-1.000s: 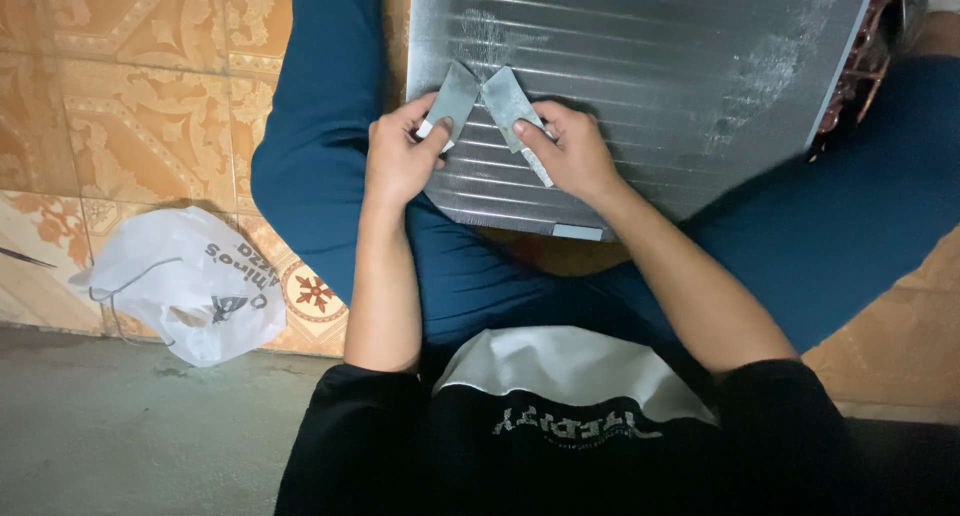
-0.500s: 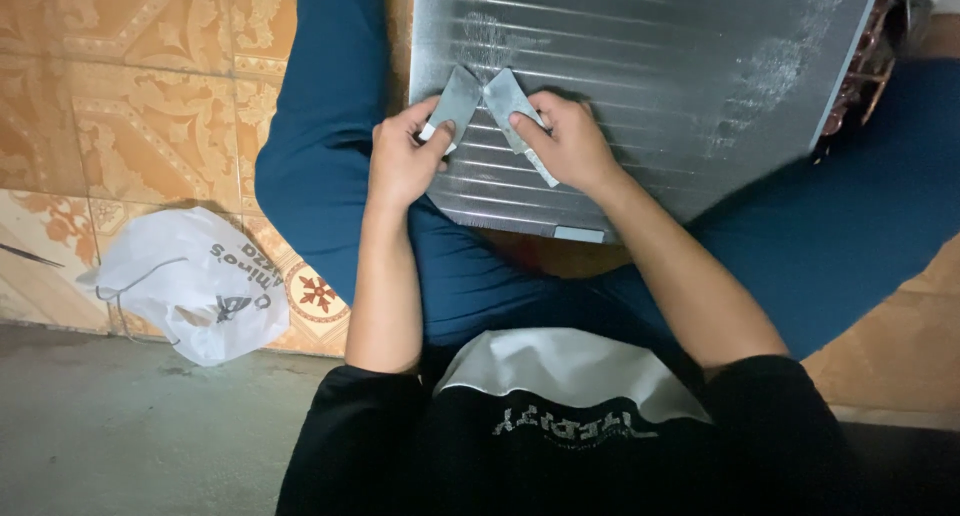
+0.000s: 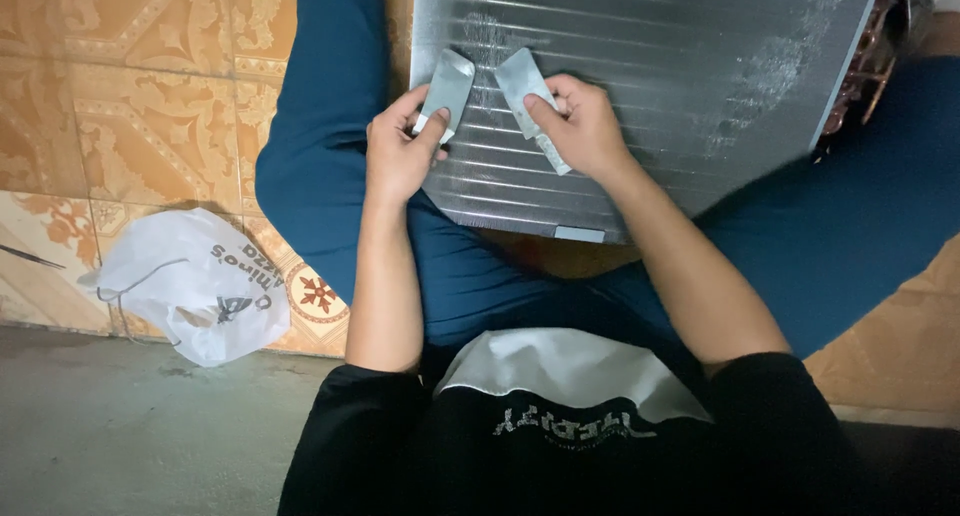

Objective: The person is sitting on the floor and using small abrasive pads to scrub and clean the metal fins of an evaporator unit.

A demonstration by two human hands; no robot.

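Seated on a patterned tile floor (image 3: 150,96), legs in blue trousers (image 3: 330,156) spread to either side of a ribbed silver coil panel (image 3: 660,86). Propped across the lap, that panel, its near edge resting above the knees and its far edge out of view at the top.

Left hand (image 3: 398,156) closed around a flat grey metal blade (image 3: 446,88), thumb and fingers pinching its lower end, blade tip laid up against the panel's near left part. Right hand (image 3: 585,126) likewise clamped on a second grey blade (image 3: 528,96), held slanted, its lower end poking out beneath the palm. Hands apart, one blade in each, both over the panel's near left quarter, just beside one another with a narrow strip of fins between the blades.

Along the panel's right edge, copper tube bends (image 3: 878,56). Well left of the panel, on the tiles, a crumpled white plastic bag (image 3: 190,281). Nearest the camera, a black shirt (image 3: 560,446).
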